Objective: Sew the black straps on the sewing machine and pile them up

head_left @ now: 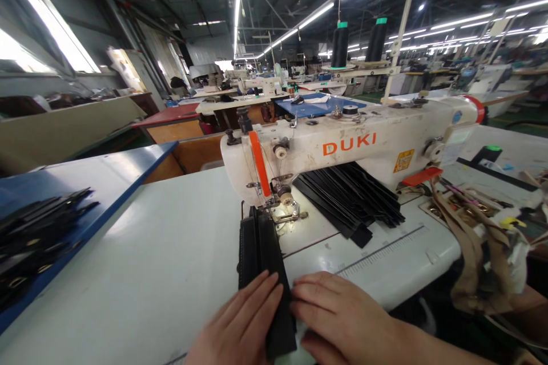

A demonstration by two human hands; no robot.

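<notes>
A long black strip (268,251) runs from under the needle area of a white sewing machine (359,140) toward the bottom of the view. My left hand (242,319) lies on the strip's near left part, fingers together and stretched out flat. At the strip's right edge, my right hand (338,316) touches it with bent fingertips, its thumb partly hidden below. A fanned pile of black strips (349,197) rests under the machine arm, right of the needle.
Left, black pieces with metal rings (38,239) lie on a blue table (128,168). Tan straps (475,245) and a parts tray (432,211) are at the right. Two black thread cones (340,48) stand behind the machine. A ruler scale (381,248) marks the worktop.
</notes>
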